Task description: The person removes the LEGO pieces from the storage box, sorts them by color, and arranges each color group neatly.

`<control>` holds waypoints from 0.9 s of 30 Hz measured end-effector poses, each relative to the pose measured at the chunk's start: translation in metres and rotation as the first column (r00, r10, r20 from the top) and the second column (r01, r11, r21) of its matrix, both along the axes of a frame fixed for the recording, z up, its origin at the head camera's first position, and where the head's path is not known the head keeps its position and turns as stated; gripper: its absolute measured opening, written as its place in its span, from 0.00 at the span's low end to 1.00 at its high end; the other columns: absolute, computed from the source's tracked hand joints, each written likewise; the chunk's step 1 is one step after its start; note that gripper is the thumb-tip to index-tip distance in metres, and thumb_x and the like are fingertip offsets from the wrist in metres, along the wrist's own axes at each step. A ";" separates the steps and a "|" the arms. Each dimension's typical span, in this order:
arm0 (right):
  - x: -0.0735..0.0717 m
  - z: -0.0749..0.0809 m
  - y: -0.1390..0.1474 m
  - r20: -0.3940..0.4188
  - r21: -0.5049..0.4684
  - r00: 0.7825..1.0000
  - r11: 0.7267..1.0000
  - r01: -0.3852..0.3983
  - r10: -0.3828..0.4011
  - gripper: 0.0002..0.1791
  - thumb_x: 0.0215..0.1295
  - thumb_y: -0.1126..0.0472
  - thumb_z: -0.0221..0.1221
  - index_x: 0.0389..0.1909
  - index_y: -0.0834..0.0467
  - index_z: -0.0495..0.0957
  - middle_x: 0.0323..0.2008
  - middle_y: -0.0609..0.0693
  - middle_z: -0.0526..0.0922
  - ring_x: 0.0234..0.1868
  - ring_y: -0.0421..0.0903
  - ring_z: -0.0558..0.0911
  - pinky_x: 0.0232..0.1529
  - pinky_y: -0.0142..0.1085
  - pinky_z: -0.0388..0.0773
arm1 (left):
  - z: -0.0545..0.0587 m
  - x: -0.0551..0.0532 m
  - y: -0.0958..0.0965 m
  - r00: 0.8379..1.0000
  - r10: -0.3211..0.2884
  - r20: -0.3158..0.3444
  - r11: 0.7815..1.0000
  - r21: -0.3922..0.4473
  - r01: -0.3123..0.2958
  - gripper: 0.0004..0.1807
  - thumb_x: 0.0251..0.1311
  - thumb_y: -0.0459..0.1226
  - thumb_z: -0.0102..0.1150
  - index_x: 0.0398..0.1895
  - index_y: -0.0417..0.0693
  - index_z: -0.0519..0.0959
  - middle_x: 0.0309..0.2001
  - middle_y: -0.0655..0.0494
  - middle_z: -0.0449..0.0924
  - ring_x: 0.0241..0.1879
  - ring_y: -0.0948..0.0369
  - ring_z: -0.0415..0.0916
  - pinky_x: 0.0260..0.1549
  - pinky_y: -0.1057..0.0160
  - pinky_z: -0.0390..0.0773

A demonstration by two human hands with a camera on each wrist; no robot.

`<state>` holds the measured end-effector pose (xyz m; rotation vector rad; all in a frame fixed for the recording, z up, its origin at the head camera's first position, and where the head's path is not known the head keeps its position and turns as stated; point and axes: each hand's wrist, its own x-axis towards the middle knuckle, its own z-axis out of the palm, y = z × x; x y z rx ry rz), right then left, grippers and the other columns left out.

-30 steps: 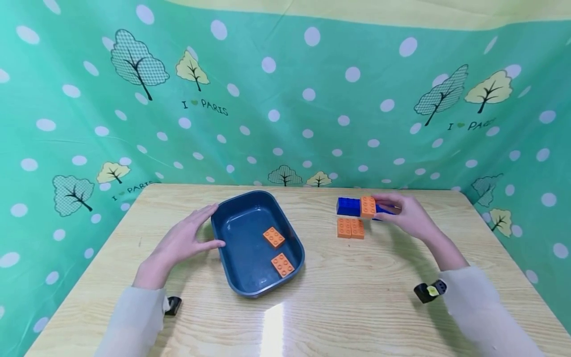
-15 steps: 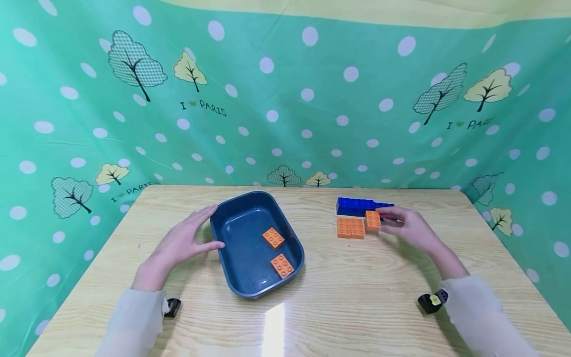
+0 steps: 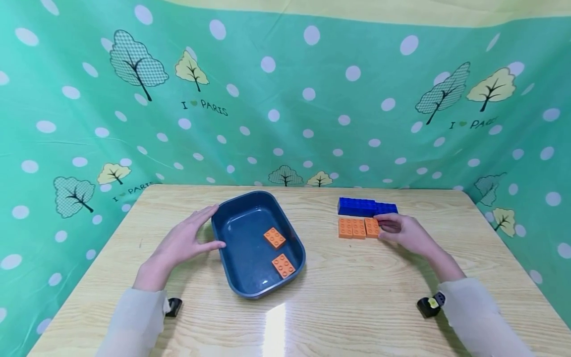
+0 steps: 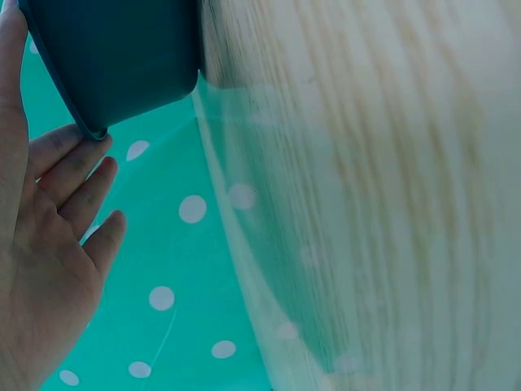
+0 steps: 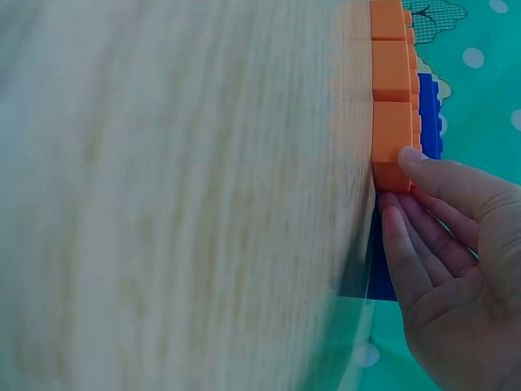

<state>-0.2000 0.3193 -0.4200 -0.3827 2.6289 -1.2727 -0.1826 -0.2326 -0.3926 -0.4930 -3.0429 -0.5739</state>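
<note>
My right hand [image 3: 410,233] pinches an orange building block [image 3: 372,227] between thumb and fingers, low over the wooden table. That block stands at the right end of a row, beside two more orange blocks [image 3: 351,228]. In the right wrist view the thumb lies on the near edge of the orange block [image 5: 392,142], with the other fingers around its end. My left hand [image 3: 180,243], fingers spread and mostly straight, touches the left rim of a dark blue bin [image 3: 243,263]. Two orange blocks [image 3: 278,252] lie inside the bin, studs up.
Blue building blocks [image 3: 357,207] form a row just behind the orange ones, with the right-hand part [image 3: 386,208] lower. A green polka-dot curtain [image 3: 308,119] rises along the back and sides of the table [image 3: 348,292].
My right hand has brought the orange block from above the blue row forward and down, to the right end of the orange row. The left hand has stayed at the bin.
</note>
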 end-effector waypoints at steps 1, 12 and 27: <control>0.000 0.000 0.000 0.001 -0.002 1.000 1.000 -0.002 0.002 0.30 0.68 0.62 0.63 0.67 0.70 0.68 0.64 0.72 0.73 0.64 0.66 0.76 0.59 0.39 0.82 | 0.000 0.000 0.000 1.000 0.001 0.000 1.000 0.001 -0.001 0.55 0.53 0.61 0.68 0.79 0.52 0.54 0.77 0.41 0.56 0.75 0.37 0.54 0.70 0.31 0.60; 0.001 0.004 -0.006 -0.015 0.032 1.000 0.999 -0.010 0.011 0.31 0.67 0.63 0.63 0.67 0.70 0.68 0.64 0.71 0.74 0.64 0.65 0.77 0.60 0.43 0.81 | 0.002 0.001 0.000 1.000 0.007 0.007 1.000 0.001 -0.007 0.55 0.53 0.61 0.68 0.79 0.53 0.54 0.78 0.41 0.56 0.75 0.36 0.53 0.70 0.30 0.59; 0.005 0.009 -0.003 -0.058 0.073 0.998 0.997 0.014 -0.010 0.34 0.66 0.56 0.65 0.68 0.66 0.68 0.65 0.67 0.75 0.64 0.64 0.76 0.64 0.51 0.76 | 0.000 -0.001 0.000 1.000 0.003 0.003 1.000 0.001 -0.003 0.55 0.52 0.62 0.68 0.79 0.54 0.54 0.78 0.42 0.56 0.76 0.37 0.53 0.70 0.31 0.60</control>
